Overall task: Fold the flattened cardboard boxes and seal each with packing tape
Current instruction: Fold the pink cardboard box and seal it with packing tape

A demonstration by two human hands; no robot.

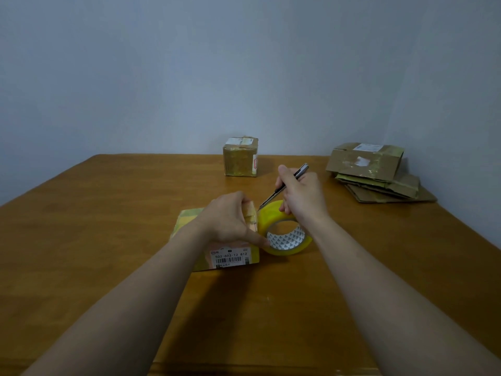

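Now | box (pixel 230 257) at desk (pixel 108 218) centre, roll (pixel 284 236) touching at its 3 o'clock | left hand (pixel 230 217) clamps box; right hand (pixel 303 198) grips knife (pixel 282 189) | cut tape taut at box edge, blade clear of thumb.

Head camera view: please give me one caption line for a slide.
Left hand steadies a taped box while the right hand holds a utility knife at the tape roll.

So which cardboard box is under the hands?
The near, barcode-labelled box: left hand grips it, right hand holds a knife beside it. The other folded box stands untouched farther back.
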